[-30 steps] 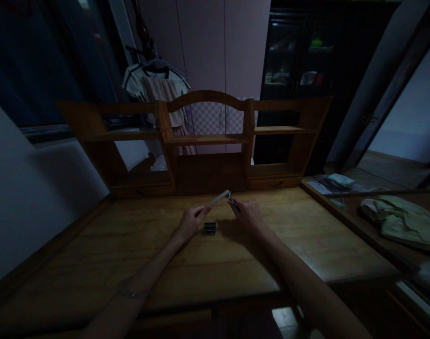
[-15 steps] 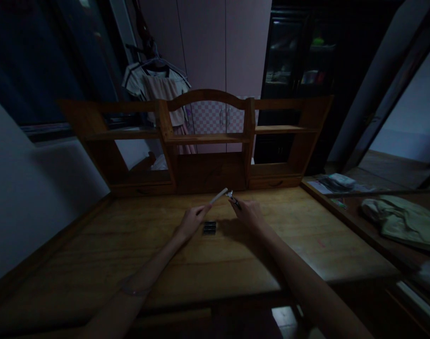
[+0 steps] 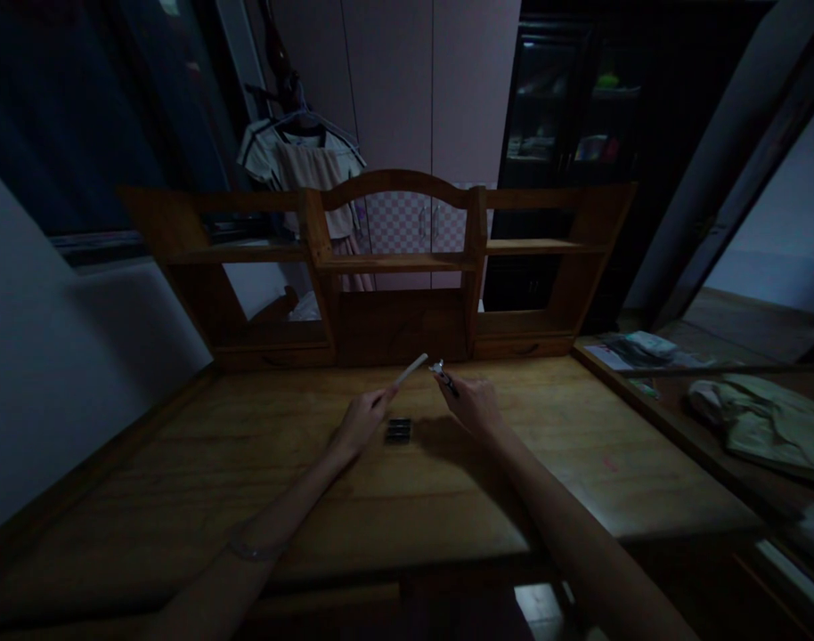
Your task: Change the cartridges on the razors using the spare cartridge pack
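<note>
My left hand [image 3: 363, 418] is closed round the lower end of a pale thin stick [image 3: 412, 367], which slants up to the right above the table. Across from it, my right hand [image 3: 472, 402] grips a small tool with a forked silver head and dark handle [image 3: 445, 378]; its exact kind is hard to make out in the dim light. A small gap separates the stick's tip from the tool's head. Between and below my hands, several short dark pieces [image 3: 399, 431] lie side by side on the wooden tabletop [image 3: 280, 463].
A wooden shelf unit [image 3: 397, 263] rises along the table's back edge. To the right, pale green cloth [image 3: 768, 418] lies on a lower brown surface. Clothes on hangers [image 3: 304, 160] hang behind the shelf, and a wall [image 3: 79, 347] stands at the left.
The gap between the stick's tip and the tool's head has widened slightly. Both hands keep their hold, and the view has shifted a little.
</note>
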